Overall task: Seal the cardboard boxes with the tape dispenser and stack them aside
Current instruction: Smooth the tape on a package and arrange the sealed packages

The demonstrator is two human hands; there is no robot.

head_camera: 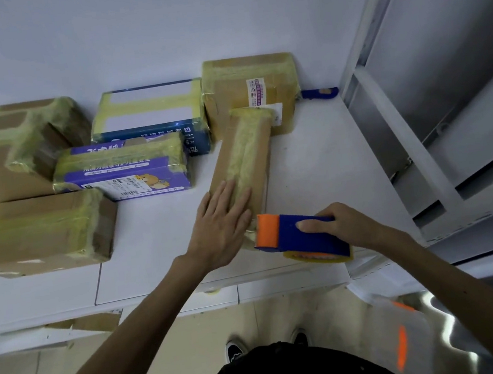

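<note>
Ending a tape run on the long box (pixel 242 162), at twelve o'clock from the body.
Steadies its near end with flat left hand (pixel 223 220), fingers straight; grips tape dispenser (pixel 302 237) in curled right hand (pixel 340 225) at four o'clock, nose at box edge, probably to cut.

The single camera rides on my head, looking forward and steeply down at the table (pixel 313 160). It is close, so my left hand (pixel 220 225) and right hand (pixel 344 224) sit mid-frame. Its wide lens reaches from the wall (pixel 126 30) to my shoes (pixel 237 348).
</note>
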